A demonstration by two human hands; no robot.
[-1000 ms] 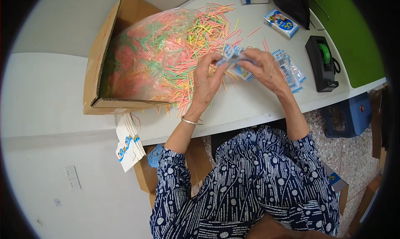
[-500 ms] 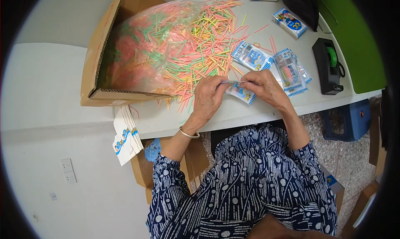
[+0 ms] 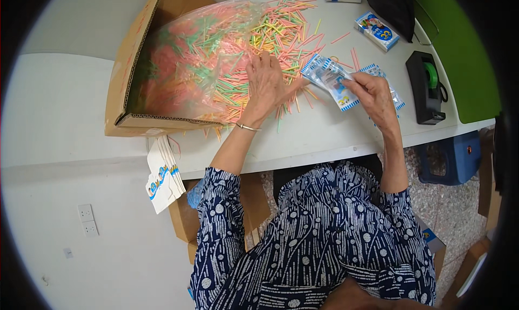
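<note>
From where I stand, the left hand [image 3: 264, 88] is spread, palm down, on a heap of pastel sticks [image 3: 278, 31]; whether any are caught under it I can't tell. Across from it, the right hand [image 3: 377, 100] has its thumb and fingers closed on the edge of a blue-and-white packet [image 3: 341, 89], which slants toward the left thumb. More packets [image 3: 399, 101] lie just beside and under that hand on the table [image 3: 319, 139]. Farther right sits a black tape dispenser [image 3: 423, 88]. Left of the left hand, a clear bag [image 3: 186, 66] of sticks fills an open carton [image 3: 125, 83].
</note>
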